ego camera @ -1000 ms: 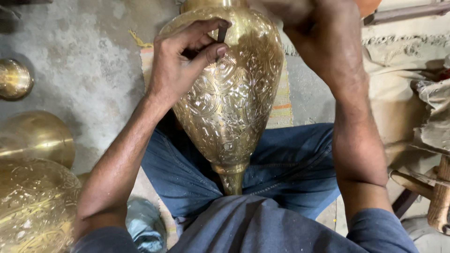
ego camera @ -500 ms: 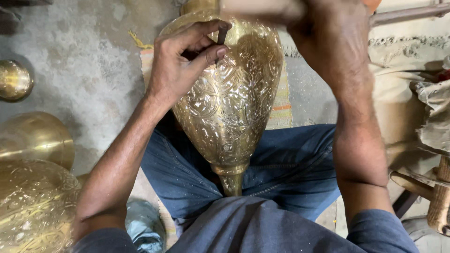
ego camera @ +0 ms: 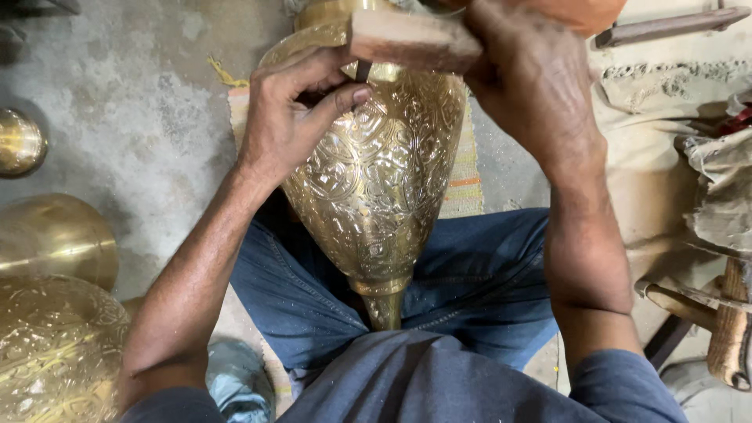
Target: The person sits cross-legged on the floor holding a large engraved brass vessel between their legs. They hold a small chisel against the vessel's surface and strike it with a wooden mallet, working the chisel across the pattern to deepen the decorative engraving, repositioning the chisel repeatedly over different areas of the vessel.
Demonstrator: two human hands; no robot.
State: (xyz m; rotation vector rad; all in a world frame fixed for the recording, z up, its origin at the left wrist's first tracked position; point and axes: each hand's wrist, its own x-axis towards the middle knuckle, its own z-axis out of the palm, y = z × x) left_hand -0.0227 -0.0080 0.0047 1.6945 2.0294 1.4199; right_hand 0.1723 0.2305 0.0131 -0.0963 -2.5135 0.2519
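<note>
Your left hand [ego camera: 294, 117] sits on the upper left shoulder of the engraved brass vase [ego camera: 376, 180], thumb & fingers pinched round a thin dark chisel [ego camera: 363, 72] whose tip meets the metal. Your right hand [ego camera: 533, 78] is closed tight on a wooden mallet [ego camera: 413, 41], the block lying just above the chisel's top, close enough that contact can't be told. The vase lies between your legs on blue jeans [ego camera: 470, 282], narrow foot pointing near toward your body, wide end far, its surface covered w/ floral relief. Under it, a striped woven mat [ego camera: 464, 176] shows at right on the grey concrete floor [ego camera: 125, 110]. On the left: a small brass ball [ego camera: 17, 141] far, a plain brass dome [ego camera: 55, 235] nearer, & another engraved brass piece [ego camera: 55, 352] at the near left corner. On the right: beige cloth [ego camera: 666, 117], and wooden tool handles [ego camera: 724, 329] near the right edge.
</note>
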